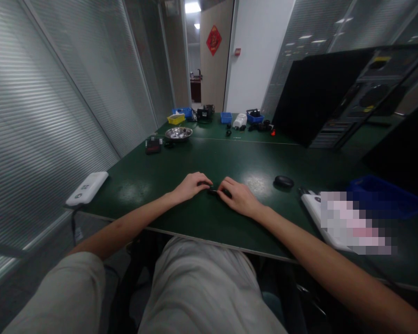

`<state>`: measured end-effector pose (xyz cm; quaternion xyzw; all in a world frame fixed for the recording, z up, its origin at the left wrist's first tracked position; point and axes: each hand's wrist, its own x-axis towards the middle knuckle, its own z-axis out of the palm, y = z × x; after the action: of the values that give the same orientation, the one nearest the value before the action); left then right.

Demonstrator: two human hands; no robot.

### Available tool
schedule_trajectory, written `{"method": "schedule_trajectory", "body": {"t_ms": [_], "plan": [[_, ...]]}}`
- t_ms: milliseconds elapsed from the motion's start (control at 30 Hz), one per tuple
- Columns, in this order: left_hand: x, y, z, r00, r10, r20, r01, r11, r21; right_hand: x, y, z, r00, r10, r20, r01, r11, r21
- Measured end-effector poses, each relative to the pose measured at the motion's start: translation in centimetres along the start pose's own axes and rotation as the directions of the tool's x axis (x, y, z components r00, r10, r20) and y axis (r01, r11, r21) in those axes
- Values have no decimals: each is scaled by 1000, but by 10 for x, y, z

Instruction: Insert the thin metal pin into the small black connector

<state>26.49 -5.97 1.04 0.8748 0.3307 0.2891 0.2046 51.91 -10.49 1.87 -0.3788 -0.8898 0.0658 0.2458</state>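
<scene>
Near the front middle of the green table (pixel 181 199), a small dark piece (pixel 213 190) with a pale glint lies between my hands, too small to make out its kind. My left hand (pixel 193 184) reaches it from the left, thumb and fingertips closed together at its near end. From the right, my right hand (pixel 237 197) pinches its other end between thumb and bent fingers. Both hands stay low, close to the tabletop. A black computer mouse (pixel 283 182) sits to the right, apart from my right hand.
White devices lie at the left edge (pixel 88 188) and at the right (pixel 320 218), near a blue tray (pixel 386 197). A metal bowl (pixel 179 134) and a dark box (pixel 153 146) stand back left. Small bins (pixel 226 118) line the far end; a computer case (pixel 348 102) rises at right.
</scene>
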Motion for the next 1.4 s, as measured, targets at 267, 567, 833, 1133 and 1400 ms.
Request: {"method": "schedule_trajectory", "body": {"t_ms": [267, 567, 833, 1133, 1400], "plan": [[-2, 9, -10, 995, 81, 54, -80, 997, -17, -1, -3, -6, 1000, 14, -10, -13, 1000, 19], [-4, 14, -7, 985, 154, 77, -153, 988, -19, -4, 5, -7, 988, 114, -99, -99, 984, 149], [-6, 13, -9, 991, 111, 78, -117, 990, 79, -5, 3, -10, 989, 125, -75, -112, 981, 159], [-6, 14, -10, 983, 128, 129, -140, 987, 83, -3, 4, -9, 990, 117, -76, -106, 985, 134], [-6, -16, -20, 998, 48, 26, -52, 985, 166, -4, 5, -9, 992, 104, -77, -92, 986, 139]]}}
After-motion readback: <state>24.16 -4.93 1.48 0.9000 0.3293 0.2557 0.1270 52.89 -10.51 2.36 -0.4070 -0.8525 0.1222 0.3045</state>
